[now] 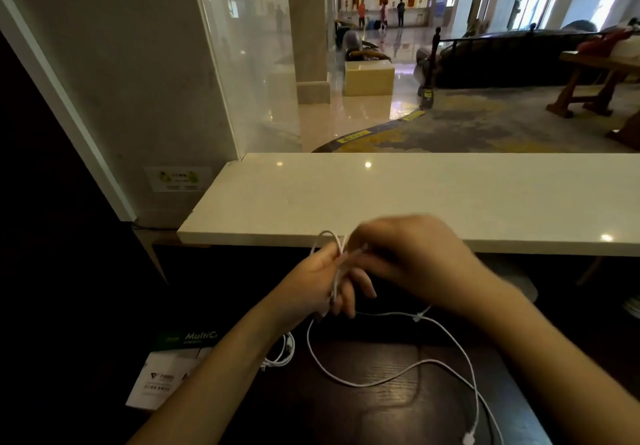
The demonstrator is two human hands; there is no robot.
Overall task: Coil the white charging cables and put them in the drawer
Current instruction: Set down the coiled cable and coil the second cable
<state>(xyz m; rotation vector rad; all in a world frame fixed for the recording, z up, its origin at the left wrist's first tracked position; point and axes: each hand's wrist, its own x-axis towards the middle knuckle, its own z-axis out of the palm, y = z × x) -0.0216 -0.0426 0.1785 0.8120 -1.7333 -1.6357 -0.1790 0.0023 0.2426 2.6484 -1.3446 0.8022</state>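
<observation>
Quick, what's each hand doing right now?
Left hand: grips loops of the white charging cable.
Right hand: blurred, but appears to pinch a strand of the same cable.

I'm looking at a hotel lobby from behind a service desk: a white stone counter ledge [415, 195], a polished marble floor [346, 119], a column [306, 29], patterned carpet [485, 122], and people [400, 11] at a distant reception counter [412, 18].

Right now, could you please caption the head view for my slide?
Left hand grips cable loops, right hand pinches the strand over a desk; second cable lies coiled nearby.
</observation>
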